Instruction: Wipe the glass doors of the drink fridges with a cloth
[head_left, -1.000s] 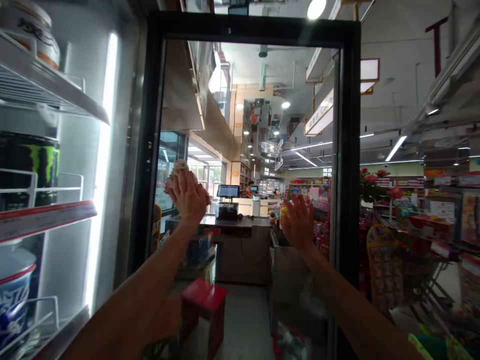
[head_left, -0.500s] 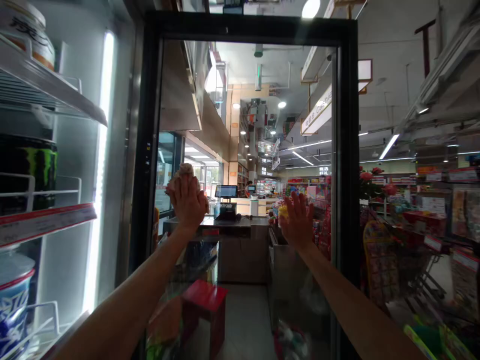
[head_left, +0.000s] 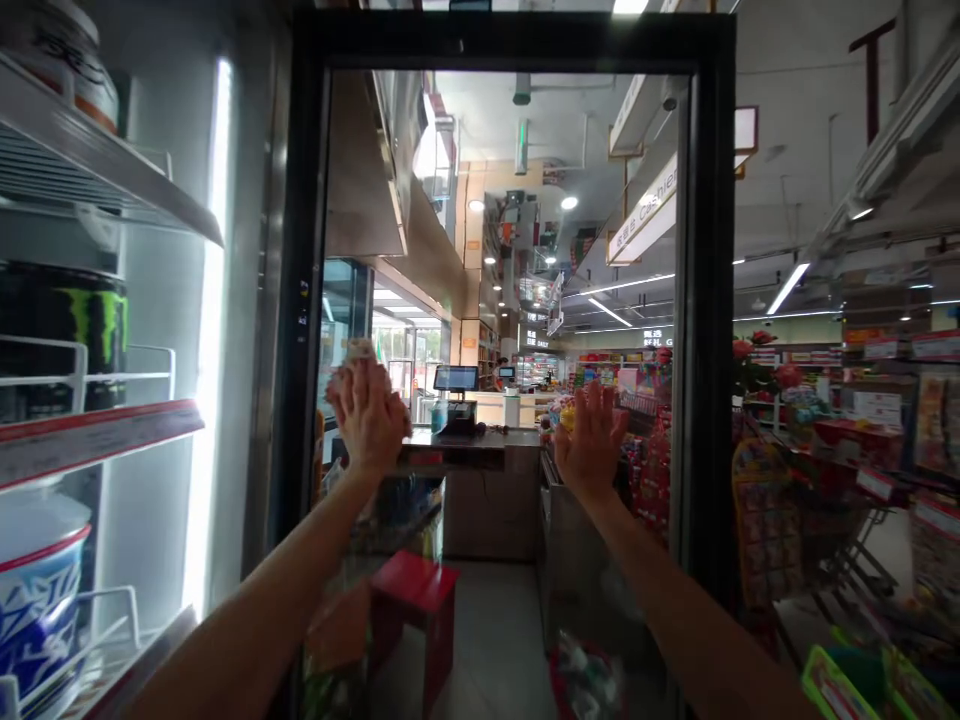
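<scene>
Fingers outstretched, the left hand (head_left: 367, 425) holds a crumpled, pale, mottled cloth (head_left: 361, 350) under its palm, flat against a clear glass pane (head_left: 495, 515), toward the pane's left edge and about halfway up. Empty and open, the right hand (head_left: 590, 440) is raised toward the right part of the same pane (whether its palm touches, I cannot tell). Close by on the left, lit by a vertical white light strip (head_left: 206, 400), a black cylindrical can with green markings (head_left: 60, 325) stands on one shelf behind a white wire guard, and a blue-and-white round container with a red band (head_left: 37, 600) sits below it. Around the glass runs a thick black door frame (head_left: 712, 300). Through the pane, a red box-shaped stool (head_left: 416, 580) stands on the pale floor; beyond it come a long checkout counter (head_left: 476, 515) and, on top, a dark-framed flat monitor (head_left: 456, 378). Overhead, farther back, hangs a white rectangular sign reading "Cashier" (head_left: 646, 222)
</scene>
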